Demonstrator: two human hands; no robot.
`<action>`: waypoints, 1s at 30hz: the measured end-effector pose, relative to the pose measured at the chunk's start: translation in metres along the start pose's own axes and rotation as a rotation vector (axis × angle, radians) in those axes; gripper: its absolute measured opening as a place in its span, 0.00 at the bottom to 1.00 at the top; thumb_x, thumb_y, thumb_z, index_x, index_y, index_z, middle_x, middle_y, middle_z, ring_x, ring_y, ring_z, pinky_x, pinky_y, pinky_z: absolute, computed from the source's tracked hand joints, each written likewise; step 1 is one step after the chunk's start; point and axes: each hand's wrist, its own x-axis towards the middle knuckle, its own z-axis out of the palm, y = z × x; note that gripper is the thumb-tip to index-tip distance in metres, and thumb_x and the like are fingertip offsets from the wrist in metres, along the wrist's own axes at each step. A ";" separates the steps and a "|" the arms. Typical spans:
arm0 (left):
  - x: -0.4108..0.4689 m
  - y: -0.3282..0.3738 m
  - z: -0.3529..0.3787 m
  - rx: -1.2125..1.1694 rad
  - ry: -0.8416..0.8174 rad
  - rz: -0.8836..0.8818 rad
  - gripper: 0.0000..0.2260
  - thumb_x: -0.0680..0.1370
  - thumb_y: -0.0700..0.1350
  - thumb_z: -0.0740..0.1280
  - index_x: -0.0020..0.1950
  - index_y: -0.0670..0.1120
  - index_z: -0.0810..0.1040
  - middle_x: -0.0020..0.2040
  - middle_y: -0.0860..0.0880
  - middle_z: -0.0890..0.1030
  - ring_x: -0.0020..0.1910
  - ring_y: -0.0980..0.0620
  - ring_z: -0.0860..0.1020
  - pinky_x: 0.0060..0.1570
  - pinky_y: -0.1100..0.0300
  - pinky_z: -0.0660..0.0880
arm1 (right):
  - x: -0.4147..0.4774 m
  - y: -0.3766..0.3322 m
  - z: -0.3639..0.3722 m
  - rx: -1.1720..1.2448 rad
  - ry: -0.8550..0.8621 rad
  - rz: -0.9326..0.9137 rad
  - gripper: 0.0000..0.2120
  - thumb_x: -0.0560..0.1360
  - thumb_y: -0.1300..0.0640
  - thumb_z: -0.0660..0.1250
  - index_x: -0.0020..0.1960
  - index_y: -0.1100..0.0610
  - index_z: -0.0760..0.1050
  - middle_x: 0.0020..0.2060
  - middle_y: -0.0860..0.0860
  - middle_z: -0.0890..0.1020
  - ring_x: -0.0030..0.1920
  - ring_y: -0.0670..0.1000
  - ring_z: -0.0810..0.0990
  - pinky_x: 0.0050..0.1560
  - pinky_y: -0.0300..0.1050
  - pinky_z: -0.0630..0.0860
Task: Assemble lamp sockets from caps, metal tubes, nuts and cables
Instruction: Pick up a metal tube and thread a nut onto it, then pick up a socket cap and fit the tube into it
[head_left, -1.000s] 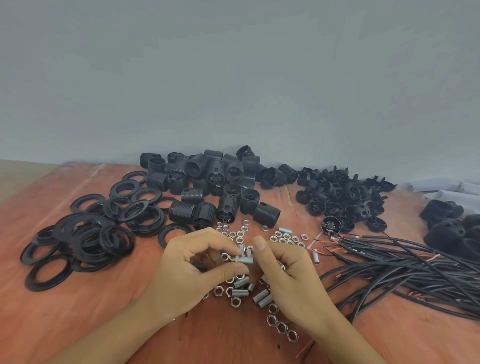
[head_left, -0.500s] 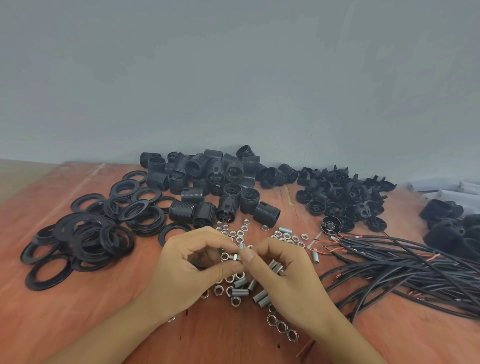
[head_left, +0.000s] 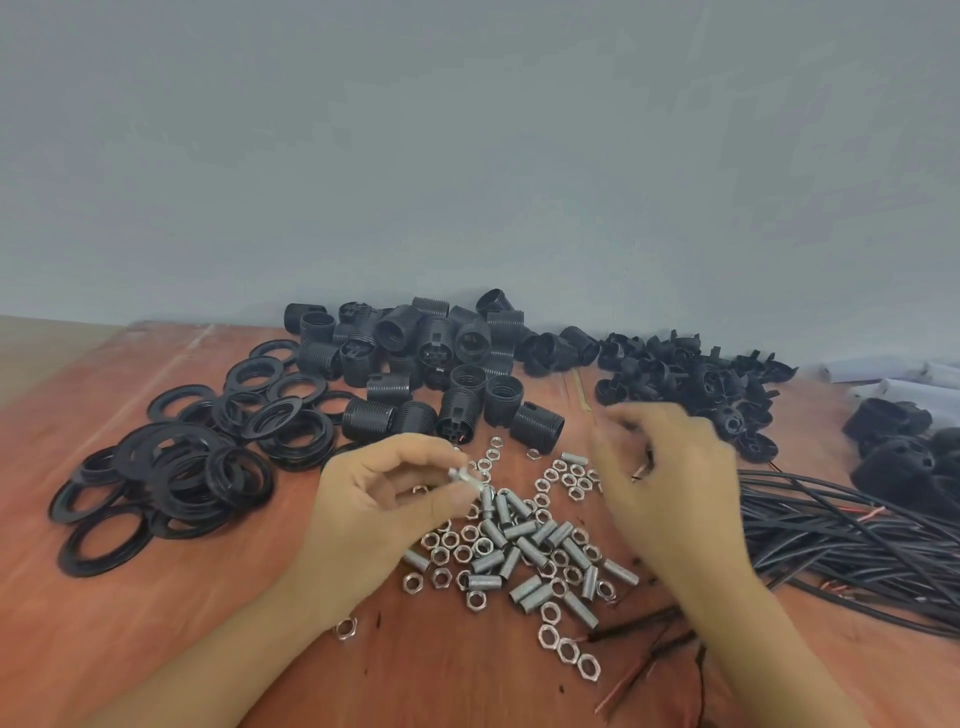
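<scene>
Desk (head_left: 156, 623): reddish wood, set against a grey wall (head_left: 467, 156)

Pile of metal tubes and nuts (head_left: 519, 545): silver, loose and jumbled, mid-desk; taken as the reference point for every entry below

Left hand (head_left: 374, 499): just left of the pile, raised over its far-left edge. Thumb and fingertips pinch one short metal tube (head_left: 467, 475), which seems to carry a nut (too small to be sure)

Right hand (head_left: 670, 483): over the far-right edge of the pile, blurred, fingers loosely bent and pointing away from the person. Whether it holds anything cannot be told

Socket bodies (head_left: 431, 358): black, threaded, heaped beyond the pile against the wall, some upright, some on their sides

Rings (head_left: 208, 457): black, flat, in an overlapping heap left of the pile and well apart from it

Caps (head_left: 691, 374): black, heaped beyond and to the right of the pile, past the right hand

Cables (head_left: 841, 535): a black bundle with a few red ends showing, lying right of the pile

Larger black parts (head_left: 898, 447): far right of the pile, beyond the cables, at the edge of view

Loose wires (head_left: 649, 649): red and black, on the near-right side of the pile, beside the right forearm

Stray nut (head_left: 344, 627): near-left of the pile, beside the left wrist
</scene>
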 end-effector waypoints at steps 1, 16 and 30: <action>0.001 0.000 -0.001 -0.064 0.019 -0.052 0.12 0.64 0.40 0.81 0.45 0.47 0.86 0.43 0.42 0.85 0.44 0.46 0.84 0.44 0.58 0.81 | 0.007 0.009 -0.002 -0.127 -0.015 0.063 0.16 0.76 0.47 0.66 0.61 0.51 0.79 0.57 0.50 0.81 0.55 0.56 0.78 0.58 0.56 0.73; 0.002 -0.002 0.000 0.065 0.084 -0.102 0.14 0.66 0.44 0.75 0.51 0.48 0.85 0.45 0.45 0.86 0.45 0.50 0.85 0.43 0.65 0.79 | 0.016 0.028 0.001 -0.038 0.144 0.123 0.15 0.76 0.56 0.69 0.62 0.55 0.78 0.55 0.53 0.82 0.57 0.60 0.77 0.57 0.52 0.70; 0.001 -0.007 0.001 0.134 0.059 -0.061 0.10 0.69 0.42 0.73 0.48 0.44 0.85 0.46 0.46 0.86 0.47 0.50 0.84 0.47 0.64 0.79 | -0.023 -0.027 0.016 1.093 -0.341 0.176 0.21 0.73 0.69 0.71 0.62 0.53 0.75 0.55 0.48 0.84 0.53 0.50 0.84 0.54 0.42 0.80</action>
